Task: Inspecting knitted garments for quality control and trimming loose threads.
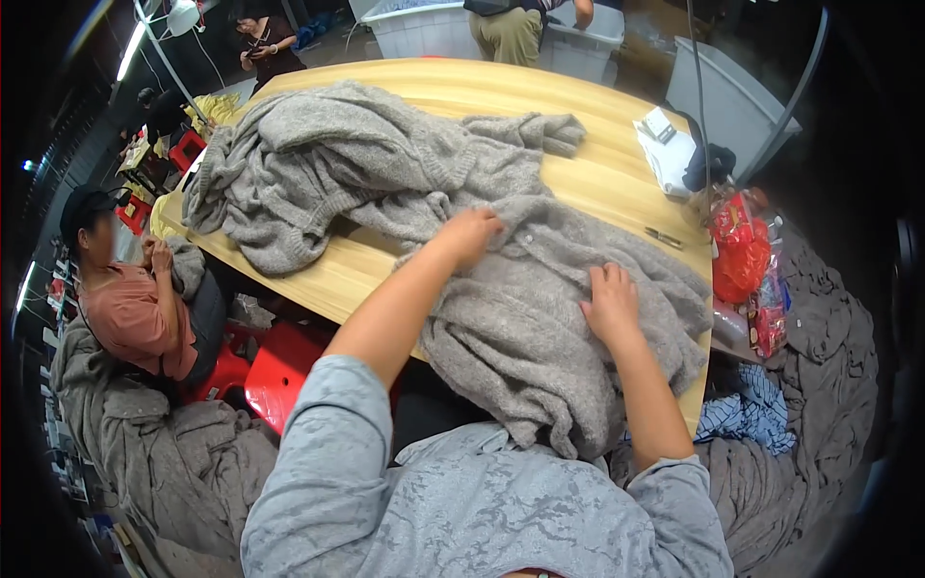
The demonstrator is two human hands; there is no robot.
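A grey-brown knit garment (540, 308) is spread in front of me on the wooden table (617, 193), its lower part hanging over the near edge. At its upper edge my left hand (470, 237) is closed, with the fingers bent on a fold of the knit. My right hand (613, 301) lies on the garment's right part, fingers apart and pressing lightly on the cloth. Beyond my left hand, a heap of matching knit garments (328, 164) covers the table's left side, and one sleeve stretches toward the middle.
A pen (664, 237), white papers (665, 159) and a red plastic bag (740, 250) lie along the right side. Knit piles (829, 356) surround the table. To the left, a seated person (135, 308) handles cloth beside a red stool (279, 371). White bins (414, 29) stand behind.
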